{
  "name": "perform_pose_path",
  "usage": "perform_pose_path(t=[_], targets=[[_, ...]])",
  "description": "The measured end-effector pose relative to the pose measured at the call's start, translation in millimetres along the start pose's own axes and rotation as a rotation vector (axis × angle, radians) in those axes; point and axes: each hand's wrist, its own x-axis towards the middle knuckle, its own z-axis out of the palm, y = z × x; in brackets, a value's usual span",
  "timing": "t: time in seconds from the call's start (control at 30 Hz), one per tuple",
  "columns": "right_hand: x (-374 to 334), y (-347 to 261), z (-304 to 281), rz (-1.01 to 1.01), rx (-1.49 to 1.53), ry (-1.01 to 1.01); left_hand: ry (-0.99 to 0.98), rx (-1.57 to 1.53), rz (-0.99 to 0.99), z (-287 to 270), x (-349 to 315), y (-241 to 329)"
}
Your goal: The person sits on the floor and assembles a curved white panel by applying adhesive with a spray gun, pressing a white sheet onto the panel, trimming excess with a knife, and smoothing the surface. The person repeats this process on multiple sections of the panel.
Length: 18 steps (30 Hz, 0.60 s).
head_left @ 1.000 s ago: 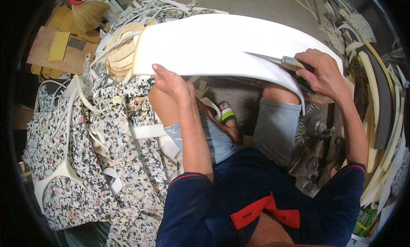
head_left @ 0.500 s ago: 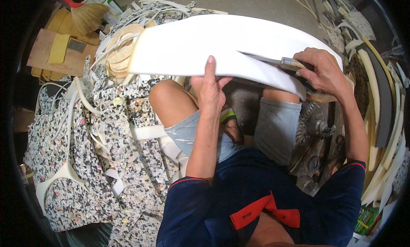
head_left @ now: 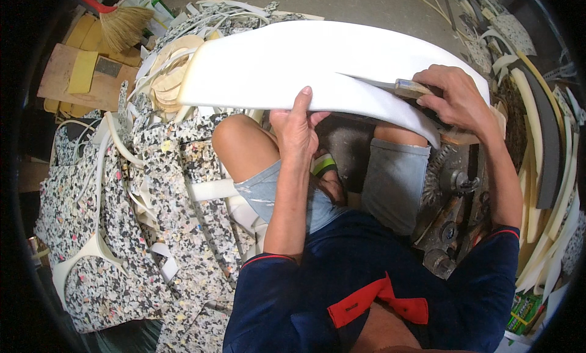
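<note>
A long, curved slab of white foam [head_left: 262, 66] lies across in front of me, above my knees. My left hand [head_left: 297, 124] grips its near edge, thumb on top and fingers underneath. In my right hand [head_left: 455, 97] is a knife [head_left: 408, 89], held by its handle. The thin blade points left and sits in a long slit in the foam. Below the slit, a strip of foam [head_left: 390, 106] splits off and droops down to the right, with its end over my right knee. The fingertips of my left hand are hidden under the slab.
Speckled foam sheets [head_left: 116, 231] are piled at the left. A broom [head_left: 125, 25] and wooden boards [head_left: 91, 78] stand at the far left. Metal machine parts with a spring [head_left: 436, 170] lie by my right knee. Long foam offcuts [head_left: 549, 158] line the right side.
The knife and my right hand have shifted slightly left along the slit. The slit reaches a little farther left. My left hand keeps its hold on the slab.
</note>
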Motion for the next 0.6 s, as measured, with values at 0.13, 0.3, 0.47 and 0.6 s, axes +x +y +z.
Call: perform_pose_path(t=[0.13,0.3,0.47,0.6], targets=[[6.8,-7.6,9.7,0.010,0.001,0.040,0.006,-0.009,-0.012,1.3,-0.9,-1.2],[13.7,-17.7,19.6,0.054,-0.004,0.034,0.020,0.002,-0.001,0.5,-0.1,-3.9],[24.2,-25.5,27.5,-0.001,-0.007,0.080,0.028,-0.010,-0.033,-0.7,0.8,-3.2],[31.3,-31.2,34.0,-0.012,-0.025,0.095,0.175,-0.009,0.144,-5.3,9.6,17.7]])
